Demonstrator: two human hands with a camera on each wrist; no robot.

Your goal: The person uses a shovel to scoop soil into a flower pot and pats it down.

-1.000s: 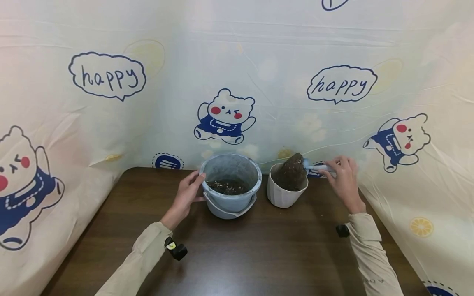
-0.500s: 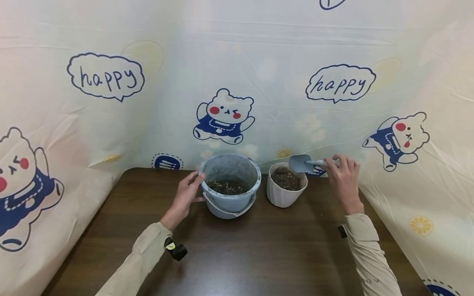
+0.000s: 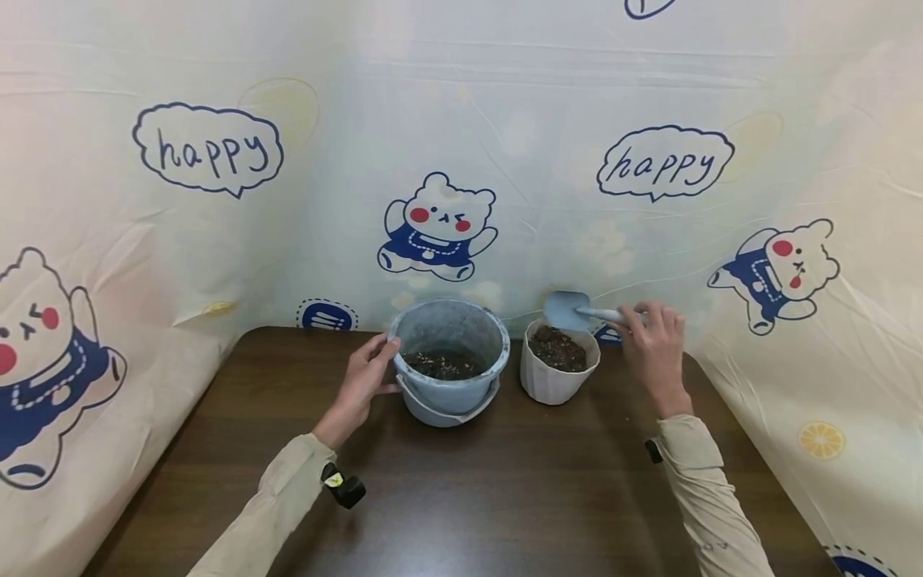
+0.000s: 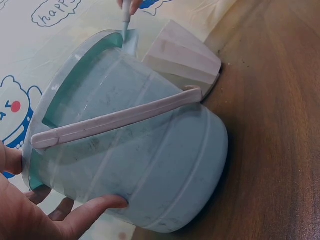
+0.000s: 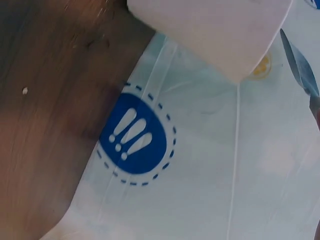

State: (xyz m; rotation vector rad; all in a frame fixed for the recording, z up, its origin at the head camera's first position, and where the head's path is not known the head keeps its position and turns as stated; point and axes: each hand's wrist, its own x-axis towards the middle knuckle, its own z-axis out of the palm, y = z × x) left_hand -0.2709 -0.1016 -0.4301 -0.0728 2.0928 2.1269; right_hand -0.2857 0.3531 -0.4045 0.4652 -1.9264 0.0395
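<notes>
My left hand (image 3: 360, 385) grips the near-left rim of a blue-grey bucket (image 3: 447, 395) with dark soil (image 3: 440, 366) inside. In the left wrist view its thumb lies along the outer wall of the bucket (image 4: 150, 165). On the right, a white pleated plant pot (image 3: 551, 388) holds dark soil (image 3: 558, 351) close to its rim. My right hand (image 3: 658, 353) holds a small blue garden trowel (image 3: 566, 310) by the handle, its blade over the pot's far edge with no soil visible on it. The right wrist view shows the trowel (image 5: 300, 67) at the right edge; the right hand is mostly out of frame there.
Bucket and pot stand close together near the back edge of a dark wooden table (image 3: 461, 497). A printed cloth (image 3: 548, 120) hangs behind and along both sides. The bucket's pale carrying handle (image 4: 120, 117) hangs down in front.
Soil heaped on the trowel has dropped into the pot. The trowel swung right and up, then came back left over the pot. The left hand and bucket stayed put.
</notes>
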